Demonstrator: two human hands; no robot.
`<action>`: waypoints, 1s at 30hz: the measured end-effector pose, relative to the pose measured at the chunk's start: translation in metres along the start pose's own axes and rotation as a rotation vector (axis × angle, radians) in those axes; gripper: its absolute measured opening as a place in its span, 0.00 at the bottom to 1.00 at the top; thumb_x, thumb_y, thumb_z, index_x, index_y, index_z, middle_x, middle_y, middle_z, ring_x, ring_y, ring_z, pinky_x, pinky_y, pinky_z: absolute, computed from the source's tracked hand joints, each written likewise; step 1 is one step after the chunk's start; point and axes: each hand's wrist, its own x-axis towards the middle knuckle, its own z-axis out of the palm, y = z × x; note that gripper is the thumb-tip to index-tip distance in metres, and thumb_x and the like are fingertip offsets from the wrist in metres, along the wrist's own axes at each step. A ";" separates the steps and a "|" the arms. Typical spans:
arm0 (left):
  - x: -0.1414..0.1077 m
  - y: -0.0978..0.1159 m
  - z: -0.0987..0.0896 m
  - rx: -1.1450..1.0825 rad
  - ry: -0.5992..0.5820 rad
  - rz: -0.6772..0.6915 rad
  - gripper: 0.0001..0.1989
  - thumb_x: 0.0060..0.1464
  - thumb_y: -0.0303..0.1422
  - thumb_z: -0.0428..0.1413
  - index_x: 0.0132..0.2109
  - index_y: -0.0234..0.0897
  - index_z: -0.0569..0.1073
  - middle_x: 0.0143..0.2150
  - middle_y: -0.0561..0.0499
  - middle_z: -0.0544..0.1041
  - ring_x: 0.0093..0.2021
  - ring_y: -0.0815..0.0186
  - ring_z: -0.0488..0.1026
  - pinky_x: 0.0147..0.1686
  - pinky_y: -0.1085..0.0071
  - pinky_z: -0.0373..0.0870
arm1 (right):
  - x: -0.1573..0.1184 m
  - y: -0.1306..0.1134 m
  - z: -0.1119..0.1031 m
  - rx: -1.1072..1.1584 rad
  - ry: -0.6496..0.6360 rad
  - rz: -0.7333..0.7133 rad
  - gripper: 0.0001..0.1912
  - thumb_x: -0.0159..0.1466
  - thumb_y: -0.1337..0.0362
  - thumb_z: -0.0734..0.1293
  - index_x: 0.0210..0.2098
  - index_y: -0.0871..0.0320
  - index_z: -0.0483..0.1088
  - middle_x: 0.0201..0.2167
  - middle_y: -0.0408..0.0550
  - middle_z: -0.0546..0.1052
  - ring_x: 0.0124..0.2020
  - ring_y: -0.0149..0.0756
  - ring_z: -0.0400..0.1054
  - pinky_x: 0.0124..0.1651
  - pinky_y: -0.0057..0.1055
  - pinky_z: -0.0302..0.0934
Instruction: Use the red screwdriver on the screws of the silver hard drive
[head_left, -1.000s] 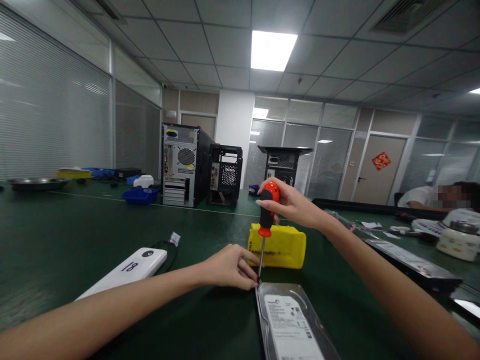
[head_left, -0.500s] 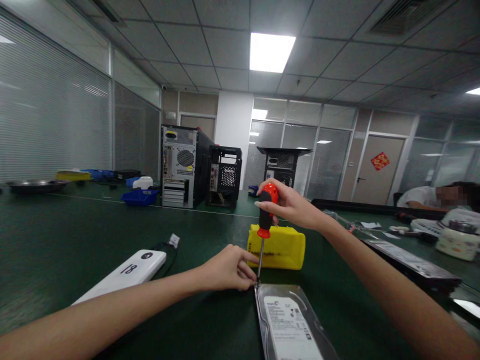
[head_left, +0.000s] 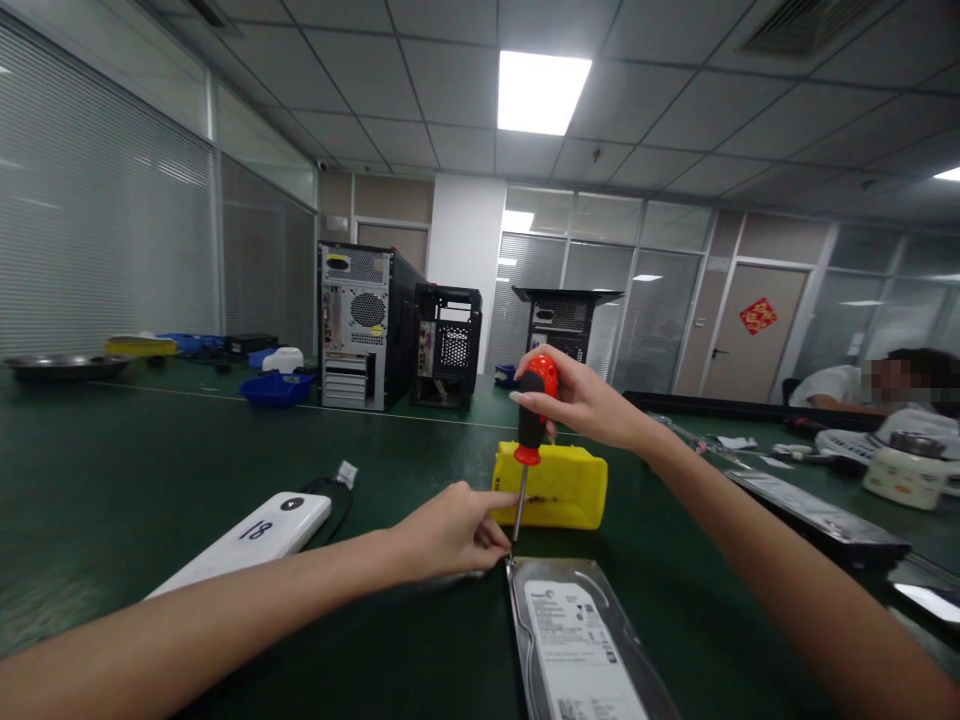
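Observation:
My right hand point(head_left: 574, 395) is wrapped round the red and black handle of a screwdriver point(head_left: 532, 425), held nearly upright with its shaft pointing down. The tip meets the far left corner of a silver hard drive point(head_left: 585, 640) with a white label, lying on the green table. Beside that corner is my left hand point(head_left: 461, 530), its index finger stretched out to the shaft and its other fingers curled together by the tip. What those curled fingers pinch, if anything, is hidden. Just beyond the drive stands a yellow plastic bin point(head_left: 562, 490).
A white power bank point(head_left: 255, 535) marked 18 lies left with a cable. Computer cases point(head_left: 356, 330) stand at the back beside a blue bin point(head_left: 277, 388). On the right are another drive point(head_left: 817, 515), a jar point(head_left: 907, 470) and a person point(head_left: 832, 385) leaning on the table.
My left index finger has straightened out along the screwdriver shaft, over the yellow bin's front. The screwdriver stays at the same drive corner. The whole view has shifted slightly.

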 end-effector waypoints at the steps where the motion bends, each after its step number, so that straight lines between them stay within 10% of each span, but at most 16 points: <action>1: 0.000 0.001 -0.001 0.022 0.001 0.011 0.30 0.49 0.25 0.57 0.60 0.32 0.60 0.40 0.44 0.80 0.38 0.64 0.78 0.40 0.70 0.73 | 0.000 0.001 0.000 -0.001 -0.001 -0.004 0.17 0.60 0.53 0.64 0.43 0.55 0.58 0.28 0.40 0.68 0.21 0.28 0.68 0.23 0.27 0.64; 21: -0.013 0.006 0.017 0.646 0.138 0.221 0.46 0.52 0.23 0.55 0.66 0.32 0.30 0.37 0.48 0.80 0.31 0.62 0.78 0.32 0.69 0.73 | -0.029 0.002 -0.001 -0.005 0.200 -0.065 0.16 0.59 0.57 0.66 0.42 0.55 0.59 0.32 0.43 0.63 0.24 0.27 0.66 0.22 0.26 0.65; 30: -0.015 -0.009 0.028 0.922 0.254 0.412 0.30 0.62 0.27 0.42 0.66 0.29 0.36 0.21 0.53 0.73 0.15 0.67 0.68 0.16 0.74 0.65 | -0.033 0.003 0.006 -0.065 0.231 -0.047 0.15 0.59 0.56 0.66 0.41 0.56 0.60 0.32 0.43 0.63 0.27 0.28 0.63 0.27 0.26 0.64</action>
